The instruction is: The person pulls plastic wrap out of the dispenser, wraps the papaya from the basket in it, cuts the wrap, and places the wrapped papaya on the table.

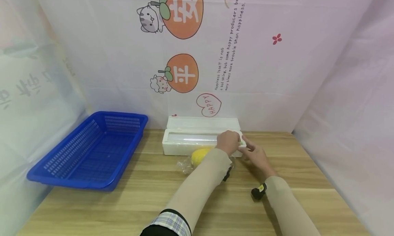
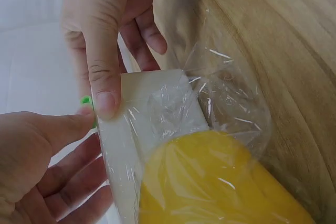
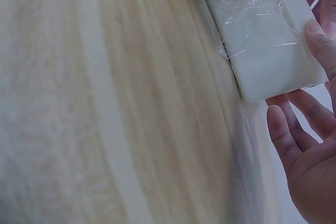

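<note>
A long white cling film dispenser [image 1: 176, 148] stands near the back wall with its lid [image 1: 203, 122] raised behind it and a pale film roll [image 1: 192, 137] inside. My left hand [image 1: 228, 142] is over its right end, the thumb and fingers pinching a small green tab [image 2: 86, 100] at the upper edge. My right hand [image 1: 256, 157] grips that same end, thumb on the front face and fingers around the side. Before the box, a yellow rounded thing [image 2: 210, 182] lies in crumpled clear film [image 2: 236, 87], partly hidden by my left forearm in the head view.
A blue perforated plastic basket [image 1: 112, 174] stands on the left of the wooden table [image 1: 147, 201]. A printed white sheet [image 1: 261, 102] hangs right behind the box, and pale sheets close off both sides.
</note>
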Demonstrator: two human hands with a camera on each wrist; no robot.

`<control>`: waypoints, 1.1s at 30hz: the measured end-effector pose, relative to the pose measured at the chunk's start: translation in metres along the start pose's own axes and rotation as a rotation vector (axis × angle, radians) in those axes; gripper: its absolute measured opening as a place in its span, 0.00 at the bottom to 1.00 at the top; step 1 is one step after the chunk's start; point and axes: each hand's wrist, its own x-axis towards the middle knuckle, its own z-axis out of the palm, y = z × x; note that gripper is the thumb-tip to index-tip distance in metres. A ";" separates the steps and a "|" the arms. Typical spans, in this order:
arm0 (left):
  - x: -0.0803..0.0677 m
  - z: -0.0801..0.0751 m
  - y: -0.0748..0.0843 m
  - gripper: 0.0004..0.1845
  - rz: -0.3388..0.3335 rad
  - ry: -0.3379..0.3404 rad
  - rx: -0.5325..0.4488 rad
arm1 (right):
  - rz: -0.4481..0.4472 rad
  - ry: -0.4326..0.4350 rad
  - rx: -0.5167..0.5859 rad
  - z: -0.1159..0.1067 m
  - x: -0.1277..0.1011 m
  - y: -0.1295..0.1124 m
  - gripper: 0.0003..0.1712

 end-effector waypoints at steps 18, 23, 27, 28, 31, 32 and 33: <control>-0.003 -0.018 -0.015 0.04 0.056 -0.122 -0.134 | 0.047 0.021 0.049 0.000 -0.001 -0.002 0.43; -0.005 -0.024 -0.018 0.06 0.056 -0.148 -0.139 | 0.080 0.031 0.123 -0.002 -0.003 -0.003 0.43; -0.004 -0.023 -0.018 0.06 -0.002 -0.141 -0.044 | 0.085 0.015 0.144 -0.001 -0.002 -0.002 0.44; -0.004 -0.023 -0.019 0.06 -0.012 -0.137 -0.030 | 0.086 0.015 0.144 0.000 -0.002 -0.002 0.44; -0.003 -0.022 -0.022 0.06 -0.015 -0.134 -0.009 | 0.076 0.015 0.117 0.001 -0.002 -0.002 0.44; -0.003 -0.022 -0.024 0.06 -0.010 -0.130 -0.005 | 0.076 0.015 0.114 0.001 -0.001 -0.002 0.44; -0.003 -0.022 -0.026 0.07 -0.004 -0.129 -0.006 | 0.073 0.019 0.107 0.002 -0.001 -0.002 0.44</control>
